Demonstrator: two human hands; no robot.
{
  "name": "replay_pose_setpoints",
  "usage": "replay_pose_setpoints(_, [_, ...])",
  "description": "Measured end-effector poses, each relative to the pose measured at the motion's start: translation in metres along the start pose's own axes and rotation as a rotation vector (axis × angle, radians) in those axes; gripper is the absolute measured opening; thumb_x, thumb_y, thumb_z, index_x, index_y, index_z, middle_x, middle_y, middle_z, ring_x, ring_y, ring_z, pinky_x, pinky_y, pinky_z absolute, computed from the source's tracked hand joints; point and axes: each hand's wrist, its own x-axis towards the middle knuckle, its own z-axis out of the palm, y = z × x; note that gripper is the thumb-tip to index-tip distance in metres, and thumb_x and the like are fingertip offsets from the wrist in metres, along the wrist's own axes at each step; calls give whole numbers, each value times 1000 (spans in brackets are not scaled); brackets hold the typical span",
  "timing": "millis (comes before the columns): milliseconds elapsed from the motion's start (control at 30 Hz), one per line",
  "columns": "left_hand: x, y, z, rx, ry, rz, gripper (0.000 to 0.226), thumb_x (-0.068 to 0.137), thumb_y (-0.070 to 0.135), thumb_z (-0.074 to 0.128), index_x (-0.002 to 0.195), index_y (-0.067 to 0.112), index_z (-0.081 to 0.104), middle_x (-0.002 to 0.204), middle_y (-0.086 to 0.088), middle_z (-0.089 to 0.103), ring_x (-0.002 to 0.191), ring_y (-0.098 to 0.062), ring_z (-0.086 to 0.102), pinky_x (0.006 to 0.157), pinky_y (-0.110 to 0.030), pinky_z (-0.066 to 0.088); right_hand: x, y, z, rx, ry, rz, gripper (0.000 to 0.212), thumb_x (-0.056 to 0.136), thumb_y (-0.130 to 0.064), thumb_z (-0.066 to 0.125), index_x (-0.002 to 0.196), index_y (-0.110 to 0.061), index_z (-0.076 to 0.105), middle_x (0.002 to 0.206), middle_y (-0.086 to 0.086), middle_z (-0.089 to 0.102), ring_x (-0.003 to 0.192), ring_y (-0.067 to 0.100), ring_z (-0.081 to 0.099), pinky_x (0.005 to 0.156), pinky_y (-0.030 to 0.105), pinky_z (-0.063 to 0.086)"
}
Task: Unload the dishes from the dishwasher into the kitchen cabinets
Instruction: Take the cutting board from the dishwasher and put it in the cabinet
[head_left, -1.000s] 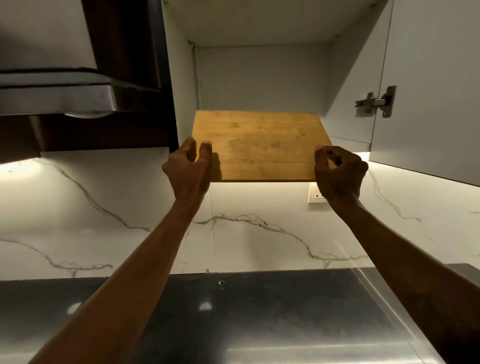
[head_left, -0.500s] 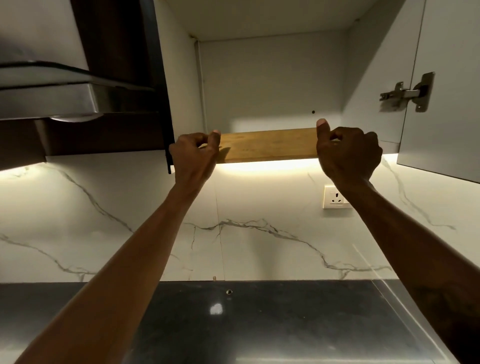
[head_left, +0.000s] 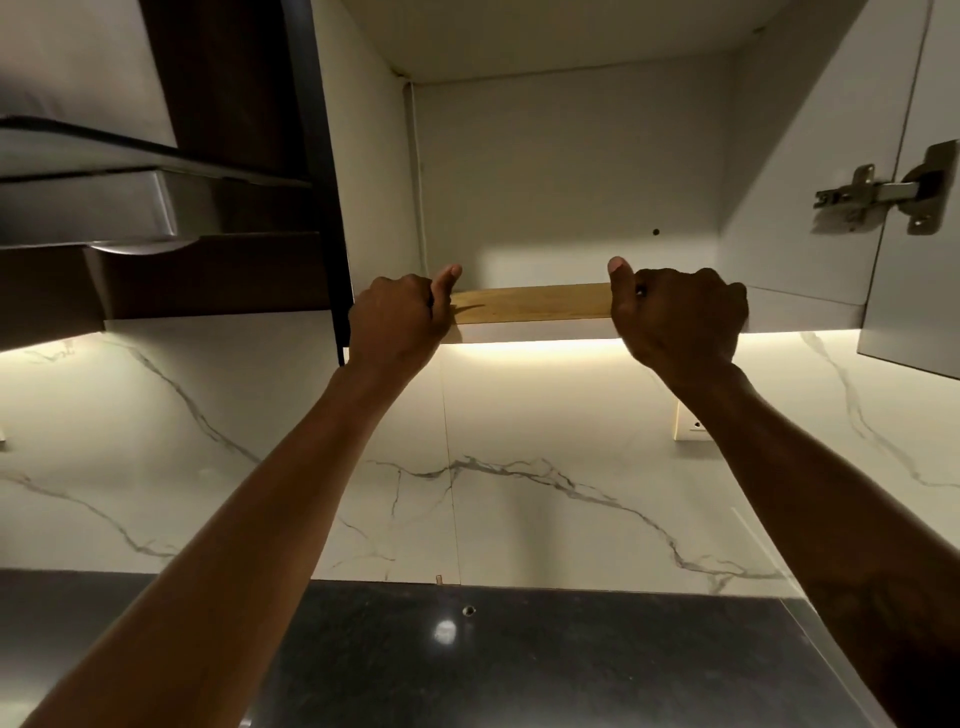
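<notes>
Marble backsplash rises to an open wall cabinet. Your left hand and right hand, fingers curled and thumbs up, clamp the ends of a wooden cutting board lying on the cabinet floor. It seems nearly stowed; only letting go remains.

**Cutting board at cabinet shelf**

Wooden cutting board lies flat on the open wall cabinet floor; left hand grips its left end, right hand its right end, thumbs on top; hinged door open at right.
</notes>
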Motion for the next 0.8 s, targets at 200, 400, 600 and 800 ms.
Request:
replay_pose_setpoints(200, [-1,15,4,4,-110,246,68,102,65,20,99,31,78,53,6,51,54,-20,56,60,-32,49,18,2,-2,5,-259,-116,60,101,-56,24,107,-20,72,92,11,65,88,37,60,78,39,40])
replay_pose_setpoints(400, [17,15,9,12,-305,165,75,87,87,19,118,43,72,60,2,58,63,-18,58,59,-29,43,26,3,-3,-9,-418,-147,62,102,-59,19,115,-23,67,117,11,65,109,38,57,87,41,39])
replay_pose_setpoints(600, [27,19,11,-34,-441,-3,65,89,83,34,100,37,78,67,-3,60,70,-18,56,60,-30,40,13,8,5,59,-103,-213,66,88,-83,24,100,-41,73,71,-8,63,80,23,63,65,30,39])
replay_pose_setpoints(800, [40,23,12,-126,-488,-203,62,76,83,58,80,25,80,76,-1,65,85,-20,58,65,-32,41,0,17,-4,385,-37,-324,37,92,-68,50,99,-43,77,92,-19,75,86,9,67,61,18,35])
